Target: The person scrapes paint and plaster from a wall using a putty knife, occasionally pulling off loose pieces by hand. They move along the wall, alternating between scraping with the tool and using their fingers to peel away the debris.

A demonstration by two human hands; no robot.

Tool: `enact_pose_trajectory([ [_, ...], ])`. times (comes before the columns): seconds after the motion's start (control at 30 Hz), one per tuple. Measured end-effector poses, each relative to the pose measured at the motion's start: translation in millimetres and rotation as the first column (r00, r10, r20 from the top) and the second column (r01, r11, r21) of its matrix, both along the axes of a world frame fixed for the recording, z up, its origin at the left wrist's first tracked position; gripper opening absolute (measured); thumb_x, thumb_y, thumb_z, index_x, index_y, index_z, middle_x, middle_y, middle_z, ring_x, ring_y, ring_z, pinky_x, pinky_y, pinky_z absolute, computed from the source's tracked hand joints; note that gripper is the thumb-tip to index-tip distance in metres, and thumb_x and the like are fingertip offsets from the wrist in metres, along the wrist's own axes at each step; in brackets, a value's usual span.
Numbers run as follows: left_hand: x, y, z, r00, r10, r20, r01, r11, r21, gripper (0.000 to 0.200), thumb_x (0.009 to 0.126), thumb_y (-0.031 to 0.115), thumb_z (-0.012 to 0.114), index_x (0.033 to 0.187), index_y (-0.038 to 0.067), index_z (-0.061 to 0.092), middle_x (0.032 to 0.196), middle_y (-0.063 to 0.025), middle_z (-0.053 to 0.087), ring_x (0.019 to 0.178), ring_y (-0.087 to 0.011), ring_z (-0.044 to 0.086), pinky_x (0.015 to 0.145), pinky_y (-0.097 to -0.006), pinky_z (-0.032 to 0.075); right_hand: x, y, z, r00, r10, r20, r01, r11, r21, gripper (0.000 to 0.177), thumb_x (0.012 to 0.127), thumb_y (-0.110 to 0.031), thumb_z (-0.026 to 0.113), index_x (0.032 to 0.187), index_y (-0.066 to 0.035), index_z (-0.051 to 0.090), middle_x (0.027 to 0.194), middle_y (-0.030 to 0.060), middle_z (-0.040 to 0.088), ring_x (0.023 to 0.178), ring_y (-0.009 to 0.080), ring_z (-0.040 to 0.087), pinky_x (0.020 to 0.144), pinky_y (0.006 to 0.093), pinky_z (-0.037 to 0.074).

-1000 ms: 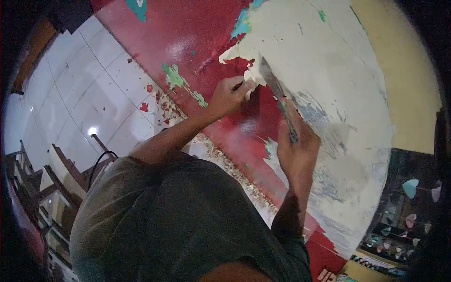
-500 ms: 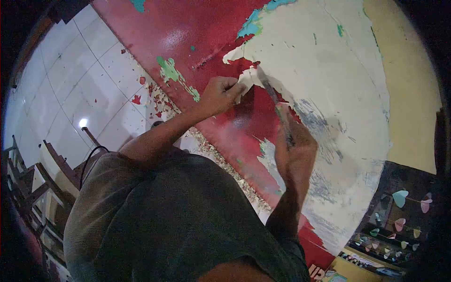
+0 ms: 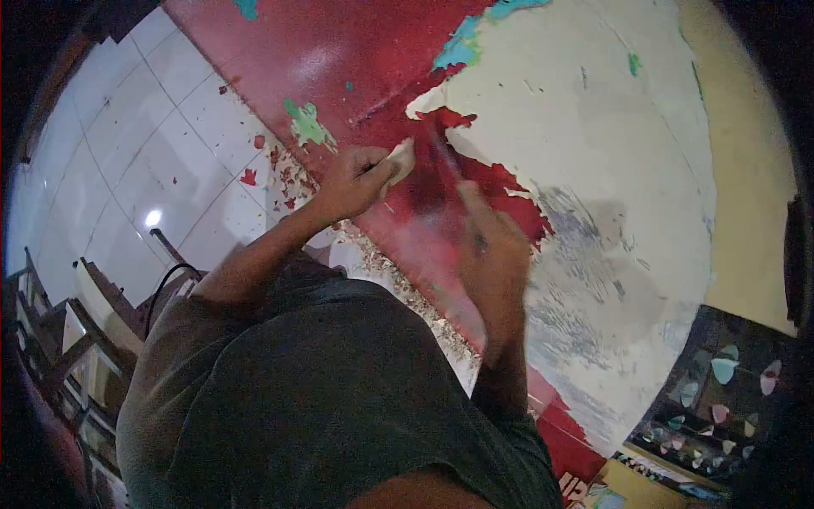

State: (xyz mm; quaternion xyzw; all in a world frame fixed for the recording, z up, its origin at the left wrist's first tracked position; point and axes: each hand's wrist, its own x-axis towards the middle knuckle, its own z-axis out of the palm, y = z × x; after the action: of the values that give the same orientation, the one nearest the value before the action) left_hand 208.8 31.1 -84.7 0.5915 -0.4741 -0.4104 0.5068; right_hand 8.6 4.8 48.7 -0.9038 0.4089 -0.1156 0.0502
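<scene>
My left hand (image 3: 352, 182) is closed, pinching a torn flake of cream paint (image 3: 402, 161) between thumb and fingers. My right hand (image 3: 496, 254) wraps round a long narrow scraper (image 3: 448, 157), blurred by motion, whose far end lies over the bare red surface. The kind of scraper is hard to make out. Both hands are in front of a wall with a red surface (image 3: 373, 59), partly covered by a layer of cream paint (image 3: 585, 127). The cream layer's ragged edge runs just beyond the scraper.
Paint chips (image 3: 288, 182) litter the white tiled floor (image 3: 127, 127) along the wall's foot. Wooden chairs (image 3: 80, 339) stand at the lower left. A dark panel with hanging paper shapes (image 3: 721, 382) is at the right. Green (image 3: 309, 125) and turquoise (image 3: 458, 47) patches show on the wall.
The cream flake has come away from the wall in my left hand, which moved left and down. My right hand and the scraper shifted left; more red shows along the cream edge.
</scene>
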Motion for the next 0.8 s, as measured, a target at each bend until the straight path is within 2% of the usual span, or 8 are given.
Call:
enact_pose_trajectory([
  [0.13,23.0,28.2,-21.2,0.768,-0.308,0.561,0.145,0.938,0.316,0.041,0.076,0.036,0.067,0.092,-0.002,0.062,0.08,-0.017,0.062,0.076,-0.027,0.062,0.07,-0.0379,0.048,-37.9,3.0,55.4,0.991,-0.079,0.104,0.058,0.98,0.189,0.036,0.082,-0.011,0.058,0.118,-0.01,0.059,0.092,0.0181,0.064,0.085,0.0293,0.064,0.076,0.0359,0.05],
  [0.23,21.6,32.7,-30.1,0.427,0.083,0.901,0.004,0.996,-0.093,0.057,0.071,0.043,0.071,0.104,-0.002,0.06,0.101,-0.0208,0.061,0.096,-0.0316,0.06,0.083,-0.0377,0.047,-49.0,8.4,52.6,0.965,-0.204,0.168,0.154,0.951,0.27,0.036,0.085,-0.014,0.055,0.121,-0.008,0.056,0.106,0.0177,0.063,0.1,0.0261,0.06,0.089,0.0342,0.044],
  [0.3,2.5,15.0,0.0,0.908,-0.213,0.361,0.126,0.96,0.251,0.062,0.078,0.044,0.066,0.119,0.0,0.052,0.108,-0.0176,0.06,0.104,-0.0292,0.057,0.091,-0.0378,0.044,-50.3,17.8,27.2,0.906,-0.315,0.282,0.218,0.92,0.326,0.039,0.086,-0.016,0.054,0.124,-0.006,0.052,0.112,0.0163,0.06,0.106,0.0255,0.057,0.094,0.0346,0.04],
  [0.33,-15.4,4.6,3.2,0.973,-0.232,-0.005,0.231,0.966,0.121,0.06,0.083,0.043,0.061,0.123,0.0,0.049,0.111,-0.016,0.059,0.103,-0.028,0.057,0.091,-0.038,0.043,-51.4,21.6,11.0,0.866,-0.371,0.335,0.249,0.902,0.353,0.041,0.087,-0.016,0.054,0.126,-0.006,0.05,0.116,0.0157,0.059,0.109,0.0252,0.055,0.096,0.0349,0.039],
  [0.37,-32.9,-5.1,6.5,0.89,-0.276,-0.363,0.28,0.959,-0.043,0.057,0.087,0.041,0.056,0.126,0.0,0.046,0.113,-0.0144,0.058,0.102,-0.0267,0.057,0.092,-0.0382,0.043,-50.0,21.7,-5.8,0.877,-0.299,0.376,0.183,0.932,0.313,0.04,0.089,-0.017,0.052,0.126,-0.003,0.047,0.11,0.0137,0.059,0.097,0.0202,0.056,0.087,0.0317,0.042],
  [0.43,-63.3,-16.5,30.8,0.35,-0.223,-0.91,0.391,0.917,-0.074,0.046,0.093,0.036,0.049,0.121,0.0,0.048,0.105,-0.011,0.059,0.096,-0.0237,0.059,0.09,-0.0364,0.045,-39.1,23.6,-44.1,0.849,-0.176,0.499,0.068,0.972,0.226,0.04,0.091,-0.018,0.05,0.126,0.0,0.044,0.103,0.011,0.058,0.085,0.0153,0.056,0.077,0.0281,0.045],
  [0.53,-97.3,-41.6,30.0,0.158,-0.097,-0.983,0.132,0.988,-0.076,0.039,0.093,0.038,0.049,0.107,0.002,0.053,0.093,-0.0088,0.059,0.088,-0.0217,0.059,0.082,-0.0342,0.047,-41.4,28.3,-81.0,0.771,-0.304,0.559,0.076,0.917,0.392,0.041,0.091,-0.017,0.048,0.127,0.002,0.041,0.104,0.0124,0.058,0.086,0.0179,0.057,0.078,0.0299,0.046],
  [0.8,-100.2,-57.3,26.8,0.125,-0.093,-0.988,0.077,0.994,-0.084,0.034,0.096,0.036,0.044,0.095,0.003,0.053,0.08,-0.0074,0.058,0.07,-0.0153,0.056,0.061,-0.0301,0.047,-28.2,10.6,-78.7,0.879,-0.077,0.471,0.05,0.996,0.07,0.041,0.091,-0.015,0.046,0.126,0.004,0.043,0.113,0.019,0.058,0.102,0.027,0.058,0.086,0.0355,0.045],
])
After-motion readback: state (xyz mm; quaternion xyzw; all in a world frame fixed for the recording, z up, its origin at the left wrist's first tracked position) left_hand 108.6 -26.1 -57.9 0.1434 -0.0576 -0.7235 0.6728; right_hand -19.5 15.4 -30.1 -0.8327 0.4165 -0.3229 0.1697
